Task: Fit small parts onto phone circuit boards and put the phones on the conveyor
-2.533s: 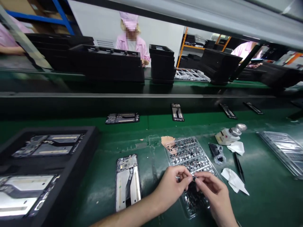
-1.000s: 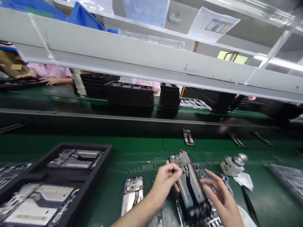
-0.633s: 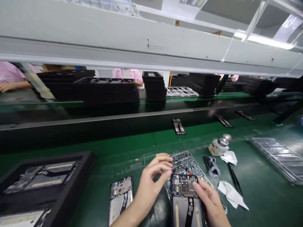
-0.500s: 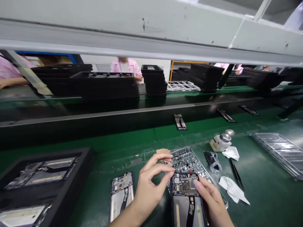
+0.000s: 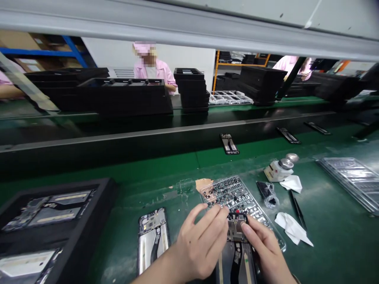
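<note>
1. Phone mid-frame [image 5: 237,262] in the head view: long, thin rectangular chassis with a black rim, smooth silver metal plate, black flex strip down the middle, and narrow pale strips along the plate
2. Circuit board [image 5: 235,230] at its upper end: dense with tiny components, a flat metallic patch at the centre, a speck of red at the top edge
3. Location of the frame: lower middle of the view, over the near part of a clear plastic blister tray [image 5: 275,236], its lower end cut off by the picture's bottom edge; contact with the tray impossible to tell
4. Both hands close together and clamped on the frame's upper end: left hand [image 5: 201,246] with fingers curled onto the top edge, right hand [image 5: 265,252] with fingertips pressed on the board's right side
5. Beside the hands: rows of small dark parts in the tray's moulded pockets, a torn tan paper scrap [image 5: 204,184] at its far corner
6. Just left: second phone mid-frame [image 5: 152,240], flat on a green work mat [image 5: 124,193]
7. Further left: black foam tray [image 5: 59,183] holding more frames
8. Right: white jar with metal pump lid [image 5: 278,170], crumpled white wipes [image 5: 291,228], slim black tweezers [image 5: 298,210]
9. Beyond: frames on a conveyor belt [image 5: 177,152], stacked black trays [image 5: 191,90], co-worker in a pink smock [image 5: 152,71]
</note>
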`<state>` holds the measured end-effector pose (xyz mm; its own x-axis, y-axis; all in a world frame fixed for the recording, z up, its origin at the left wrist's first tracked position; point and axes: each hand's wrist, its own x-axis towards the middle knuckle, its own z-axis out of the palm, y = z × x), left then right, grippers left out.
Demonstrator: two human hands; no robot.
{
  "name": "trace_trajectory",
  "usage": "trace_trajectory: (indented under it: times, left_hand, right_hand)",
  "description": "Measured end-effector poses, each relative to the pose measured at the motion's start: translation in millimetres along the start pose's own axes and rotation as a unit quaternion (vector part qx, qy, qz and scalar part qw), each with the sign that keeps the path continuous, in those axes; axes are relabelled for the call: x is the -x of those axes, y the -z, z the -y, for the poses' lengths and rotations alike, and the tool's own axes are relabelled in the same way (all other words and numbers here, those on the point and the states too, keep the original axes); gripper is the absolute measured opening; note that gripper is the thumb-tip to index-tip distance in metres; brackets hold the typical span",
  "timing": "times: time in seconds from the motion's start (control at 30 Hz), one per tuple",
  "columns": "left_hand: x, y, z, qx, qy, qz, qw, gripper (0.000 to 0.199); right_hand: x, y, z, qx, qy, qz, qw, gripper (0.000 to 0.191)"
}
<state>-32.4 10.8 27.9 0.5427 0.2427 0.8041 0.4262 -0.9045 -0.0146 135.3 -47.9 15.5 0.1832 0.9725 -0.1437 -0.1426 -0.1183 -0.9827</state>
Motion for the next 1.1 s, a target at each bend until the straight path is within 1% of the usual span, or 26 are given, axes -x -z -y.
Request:
trace_trajectory:
  times: [0.03,0.17,0.23,0.33,0.5,0.6,0.67,0.73,0.8,0.83,0.87,0.9,0.93,0.97,1.0,1.03,1.07,1.1]
  left_hand:
    - [-0.3,0.5,0.0,-0.006,-0.015,0.001,1.0,0.027]
    - [-0.8,1.1,-0.1,-0.01,-0.054,-0.001,0.999,0.031]
    - [-0.7,0.9,0.1,-0.012,-0.063,0.005,0.998,0.03]
    - [-0.8,1.1,0.8,-0.019,-0.067,0.029,0.997,0.025]
    - [-1.1,1.1,-0.4,-0.044,-0.093,0.073,0.992,0.025]
    - [-0.2,-1.5,-2.0,-0.06,-0.1,0.089,0.989,0.024]
    - [0.6,-3.9,-2.7,-0.068,-0.081,0.096,0.99,0.022]
    - [1.1,-5.3,-3.0,-0.059,-0.046,0.104,0.992,0.022]
    - [0.6,-5.4,-2.8,0.005,0.018,0.105,0.994,0.024]
    - [0.0,-5.2,-2.8,0.058,0.073,0.101,0.991,0.027]
    - [-0.8,-5.1,-2.8,0.124,0.147,0.099,0.976,0.029]
    - [-1.7,-5.5,-3.0,0.201,0.235,0.105,0.945,0.03]
    - [-2.6,-6.5,-3.5,0.287,0.322,0.121,0.894,0.029]
    - [-3.4,-8.1,-4.3,0.375,0.399,0.139,0.825,0.027]
    - [-4.0,-10.3,-5.4,0.458,0.457,0.154,0.747,0.025]
    - [-4.3,-12.8,-6.9,0.529,0.493,0.159,0.672,0.024]
    - [-4.4,-15.2,-8.7,0.584,0.511,0.156,0.611,0.024]
    - [-4.3,-17.3,-10.7,0.618,0.52,0.147,0.571,0.024]
  right_hand:
    - [-0.3,2.1,-2.0,0.012,-0.005,-0.004,1.0,0.034]
    - [0.5,11.6,-11.8,0.065,-0.023,-0.054,0.996,0.039]
    - [1.5,15.9,-16.7,0.078,-0.028,-0.084,0.993,0.041]
    - [2.9,19.4,-21.2,0.089,-0.033,-0.129,0.987,0.041]
    - [4.2,17.5,-20.1,0.109,-0.038,-0.155,0.981,0.043]
    - [3.2,17.1,-20.7,0.118,-0.043,-0.153,0.98,0.046]
    - [1.6,17.6,-21.7,0.117,-0.044,-0.146,0.981,0.048]
    - [-0.6,17.4,-20.8,0.108,-0.044,-0.138,0.984,0.048]
    - [-2.8,16.1,-16.5,0.084,-0.044,-0.103,0.99,0.045]
    - [-3.7,15.1,-13.4,0.068,-0.046,-0.074,0.994,0.043]
    - [-4.4,14.0,-10.0,0.05,-0.048,-0.045,0.997,0.041]
    - [-5.0,13.0,-6.7,0.033,-0.048,-0.02,0.998,0.038]
    - [-5.6,12.2,-4.0,0.02,-0.049,-0.002,0.999,0.036]
    - [-6.1,11.8,-2.0,0.012,-0.047,0.005,0.999,0.034]
    - [-6.6,11.6,-0.7,0.013,-0.041,0.008,0.999,0.032]
    - [-7.2,11.8,-0.1,0.025,-0.031,0.012,0.999,0.029]
    - [-8.0,12.0,0.2,0.047,-0.019,0.019,0.999,0.027]
    - [-8.9,12.3,0.4,0.078,-0.005,0.026,0.997,0.025]
